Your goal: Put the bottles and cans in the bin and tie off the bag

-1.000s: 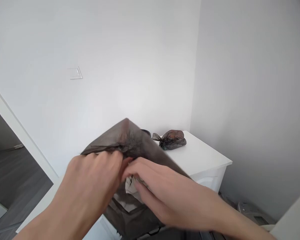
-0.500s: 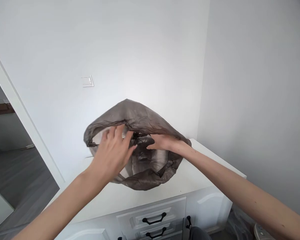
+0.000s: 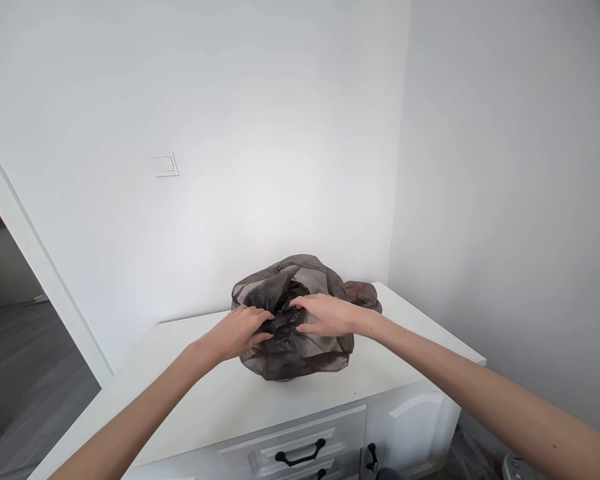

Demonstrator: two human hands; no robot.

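A thin, see-through brown plastic bag (image 3: 290, 357) sits bunched on top of a white cabinet (image 3: 220, 393). My left hand (image 3: 240, 331) grips the gathered plastic at the bag's mouth from the left, fingers curled into it. My right hand (image 3: 325, 315) lies on the same bunch from the right, fingers closed on the plastic. The two hands nearly meet at the middle of the bag. A smaller tied dark bag (image 3: 363, 295) lies just behind and right of it, partly hidden.
The cabinet stands in a corner of white walls and has drawers with black handles (image 3: 300, 455). A light switch (image 3: 165, 165) is on the back wall. A doorway with dark floor (image 3: 20, 373) opens at the left. Some grey object (image 3: 517, 467) lies on the floor at the right.
The bag was held up and spread wide; now it rests on the cabinet top, gathered small, and both hands have come together on its mouth.
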